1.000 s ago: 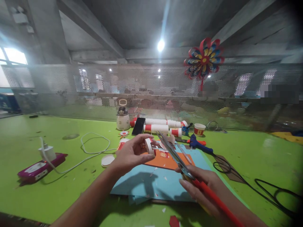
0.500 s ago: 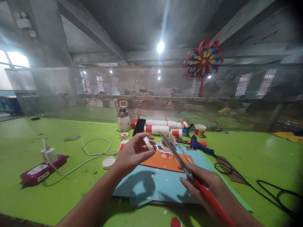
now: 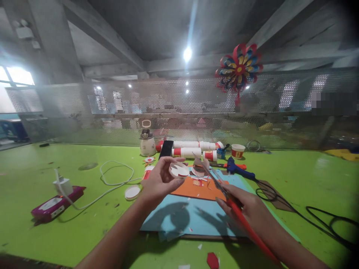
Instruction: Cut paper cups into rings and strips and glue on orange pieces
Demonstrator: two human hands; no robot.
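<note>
My left hand (image 3: 161,177) pinches a white paper disc with a low rim (image 3: 178,170), which looks like the cut-off bottom of a paper cup. Its round face is turned toward me. In my right hand (image 3: 244,201) is a pair of scissors with red handles (image 3: 238,215), the blades pointing up and away to the left, a little apart from the disc. Beneath both hands lie an orange sheet (image 3: 182,190) and light blue paper (image 3: 202,216) scattered with small scraps. Cut cup pieces (image 3: 199,170) rest just behind the blades.
Stacked paper cups (image 3: 187,152) lie at the back beside a phone (image 3: 166,149) and a bottle (image 3: 147,144). A blue glue gun (image 3: 238,168) with a black cord lies right. Left are a purple power strip (image 3: 57,203), a white cable (image 3: 112,190) and another white disc (image 3: 132,192).
My left hand has turned the disc from nearly edge-on to showing its round face. The scissors have shifted slightly right, and the whole view has moved a little.
</note>
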